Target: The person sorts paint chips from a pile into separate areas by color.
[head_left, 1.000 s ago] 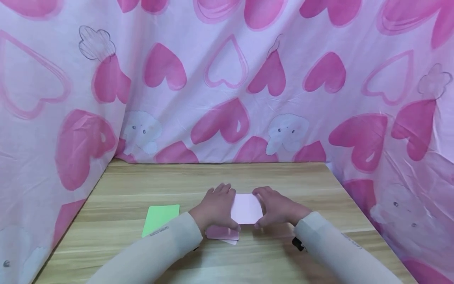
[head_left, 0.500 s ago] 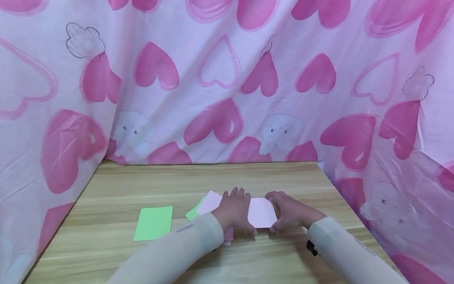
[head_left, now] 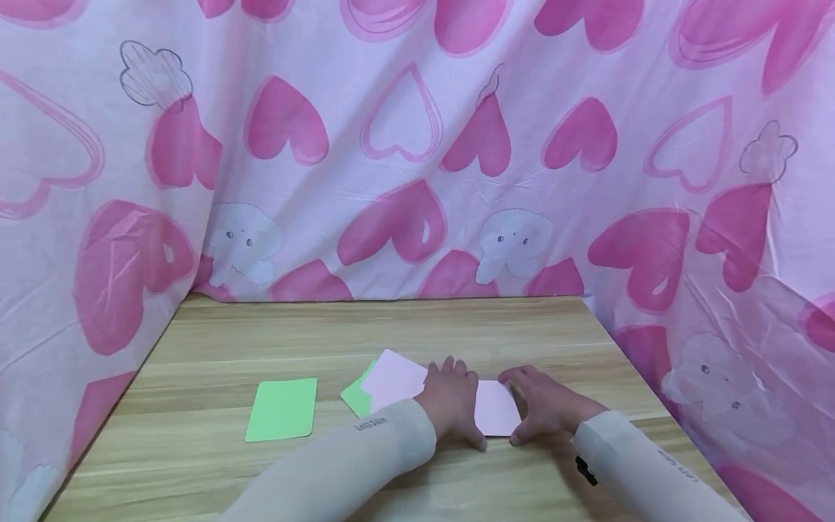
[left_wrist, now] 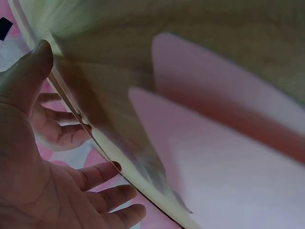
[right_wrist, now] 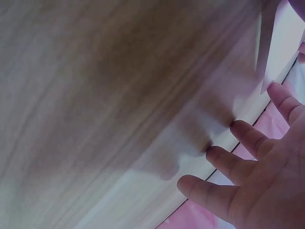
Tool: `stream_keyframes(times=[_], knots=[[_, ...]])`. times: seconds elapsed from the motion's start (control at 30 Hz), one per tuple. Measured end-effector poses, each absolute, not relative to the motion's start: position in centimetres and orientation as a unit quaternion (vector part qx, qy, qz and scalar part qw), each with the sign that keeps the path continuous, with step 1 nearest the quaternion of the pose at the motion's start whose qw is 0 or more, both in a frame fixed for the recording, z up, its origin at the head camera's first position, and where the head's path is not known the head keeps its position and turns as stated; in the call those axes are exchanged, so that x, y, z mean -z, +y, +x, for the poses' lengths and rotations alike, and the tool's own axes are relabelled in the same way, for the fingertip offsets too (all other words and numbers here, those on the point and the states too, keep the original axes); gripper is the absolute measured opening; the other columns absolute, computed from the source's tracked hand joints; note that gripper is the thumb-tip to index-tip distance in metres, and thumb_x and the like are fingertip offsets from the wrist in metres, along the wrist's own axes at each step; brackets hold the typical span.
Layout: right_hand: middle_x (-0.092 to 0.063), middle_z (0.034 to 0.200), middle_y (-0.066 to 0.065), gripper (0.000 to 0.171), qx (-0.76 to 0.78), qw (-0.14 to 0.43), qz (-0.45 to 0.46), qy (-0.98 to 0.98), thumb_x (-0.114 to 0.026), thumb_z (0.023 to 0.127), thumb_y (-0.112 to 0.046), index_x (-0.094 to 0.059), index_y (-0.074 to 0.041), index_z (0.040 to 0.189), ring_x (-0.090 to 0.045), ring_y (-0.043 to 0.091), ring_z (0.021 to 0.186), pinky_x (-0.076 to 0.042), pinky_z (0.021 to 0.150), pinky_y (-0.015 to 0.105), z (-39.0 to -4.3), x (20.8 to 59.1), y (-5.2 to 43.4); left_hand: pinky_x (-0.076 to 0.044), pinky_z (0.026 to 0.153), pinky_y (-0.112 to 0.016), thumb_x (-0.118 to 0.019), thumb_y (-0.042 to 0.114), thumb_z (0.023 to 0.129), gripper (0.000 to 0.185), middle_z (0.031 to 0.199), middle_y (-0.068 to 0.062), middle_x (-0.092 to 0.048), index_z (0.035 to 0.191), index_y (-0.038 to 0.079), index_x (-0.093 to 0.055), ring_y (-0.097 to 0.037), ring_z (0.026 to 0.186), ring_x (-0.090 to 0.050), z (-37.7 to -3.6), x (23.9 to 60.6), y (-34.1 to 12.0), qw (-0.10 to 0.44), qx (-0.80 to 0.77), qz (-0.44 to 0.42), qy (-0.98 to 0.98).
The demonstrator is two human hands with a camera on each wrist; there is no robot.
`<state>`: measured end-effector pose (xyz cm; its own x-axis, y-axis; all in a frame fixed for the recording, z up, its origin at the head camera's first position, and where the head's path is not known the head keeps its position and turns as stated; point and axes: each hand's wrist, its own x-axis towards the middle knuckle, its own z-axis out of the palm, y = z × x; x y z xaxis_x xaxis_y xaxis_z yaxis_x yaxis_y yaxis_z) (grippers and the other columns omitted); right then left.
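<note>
Pink card lies flat on the wooden surface, near the front edge and a little right of centre, framed between my two hands. My left hand rests at its left edge with the thumb reaching along the near corner; my right hand sits at its right edge, fingertips at the far corner and the thumb at the near one. In both wrist views the fingers look straight or only loosely bent, so I read each grip as released, touching the card and not pinching it. The left wrist view is blurred, but it shows pink sheets overlapping close to the lens.

Just left of my left hand lies a second pink card, partly over a green card whose corner peeks out beneath it. Another green card sits alone, well apart to the left. Heart-printed pink cloth hangs around the back and sides.

I judge the step in hand to be squaring or positioning this one card between the palms. Any next move calls for light, even pressure from both sides, since thin card will slide easily on this smooth wood, or for a fingertip worked under an edge to lift it.
</note>
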<state>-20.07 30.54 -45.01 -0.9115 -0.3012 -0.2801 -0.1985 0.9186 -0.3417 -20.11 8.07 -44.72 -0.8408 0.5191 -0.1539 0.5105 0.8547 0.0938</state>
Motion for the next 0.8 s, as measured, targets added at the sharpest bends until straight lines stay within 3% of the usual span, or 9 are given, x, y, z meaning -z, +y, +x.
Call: stream_keyframes(times=[0.37, 0.8], knots=[[-0.049, 0.151, 0.014, 0.101, 0.140, 0.172, -0.127, 0.967, -0.104, 0.058, -0.037, -0.056, -0.018, 0.144, -0.050, 0.036, 0.137, -0.045, 0.113, 0.065, -20.02, 44.77, 29.91, -0.043, 0.116, -0.057, -0.086, 0.080, 0.062, 0.105, 0.141, -0.010, -0.060, 0.141, 0.015, -0.061, -0.032, 0.142, -0.049, -19.99, 45.42, 7.75, 0.088, -0.028, 0.268, 0.959], [-0.050, 0.152, 0.012, 0.102, 0.141, 0.178, -0.116, 0.967, -0.103, 0.059, -0.038, -0.055, -0.018, 0.147, -0.051, 0.033, 0.138, -0.045, 0.114, 0.064, -20.17, 44.66, 29.74, -0.040, 0.119, -0.056, -0.087, 0.078, 0.064, 0.104, 0.144, -0.010, -0.059, 0.142, 0.014, -0.060, -0.034, 0.147, -0.045, -19.85, 45.19, 7.23, 0.091, -0.051, 0.271, 0.957]])
